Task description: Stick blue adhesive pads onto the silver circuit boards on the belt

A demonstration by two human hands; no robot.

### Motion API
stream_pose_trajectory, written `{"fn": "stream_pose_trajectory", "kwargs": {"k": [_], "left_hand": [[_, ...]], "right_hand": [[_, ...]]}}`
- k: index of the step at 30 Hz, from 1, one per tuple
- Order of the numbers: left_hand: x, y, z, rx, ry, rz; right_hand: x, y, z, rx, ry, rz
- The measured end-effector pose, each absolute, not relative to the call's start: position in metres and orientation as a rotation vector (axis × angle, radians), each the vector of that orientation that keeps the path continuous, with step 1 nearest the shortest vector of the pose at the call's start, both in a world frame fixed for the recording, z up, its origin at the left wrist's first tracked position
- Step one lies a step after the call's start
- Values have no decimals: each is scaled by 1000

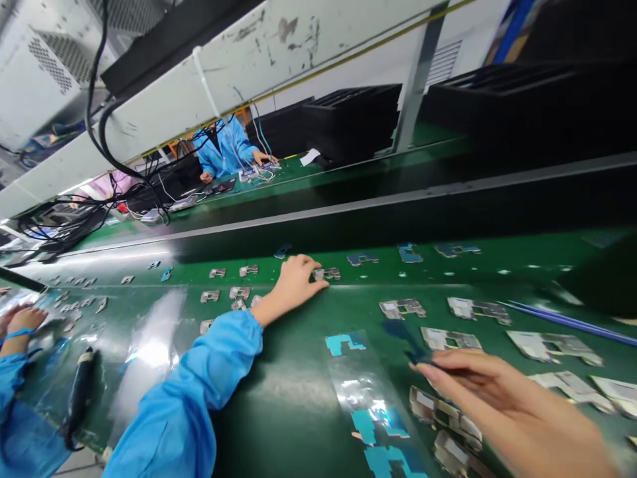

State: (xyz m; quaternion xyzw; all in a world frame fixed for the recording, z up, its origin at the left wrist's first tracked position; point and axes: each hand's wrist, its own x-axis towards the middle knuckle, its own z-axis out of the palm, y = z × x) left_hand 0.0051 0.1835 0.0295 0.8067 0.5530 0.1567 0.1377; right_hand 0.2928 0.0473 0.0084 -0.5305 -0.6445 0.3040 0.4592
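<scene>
Right hand (502, 411) at lower right, cut off by the frame edge, fingers (448, 365) pressed together, pinching a dark blue film piece (405, 338). Piece is blurred; its long axis runs up-left from the fingertips, outline hard to make out. Left hand (296, 285) rests on the green surface (279, 398), grip loosely spread, fingertips touching a metal frame (327, 273) whose long axis runs along the surface. More metal frames (401, 307) and cyan film pieces (383, 425) lie nearby. Another person's hand (22, 322) in a blue sleeve sits far left, partly cut off.
</scene>
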Motion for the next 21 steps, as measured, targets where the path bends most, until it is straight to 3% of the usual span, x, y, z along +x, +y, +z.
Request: {"fn": "stream_pose_trajectory", "kwargs": {"k": [4, 8, 17, 21], "left_hand": [[-1, 235, 23, 2273, 1540, 438], [1, 231, 28, 2194, 1411, 541], [49, 56, -7, 1524, 1088, 814], [52, 33, -9, 1457, 1075, 873]], "right_hand": [[288, 51, 25, -1272, -1660, 683], [293, 53, 27, -1458, -1399, 856], [277, 55, 28, -1333, -1018, 1373], [271, 54, 23, -1380, -1083, 1543]]}}
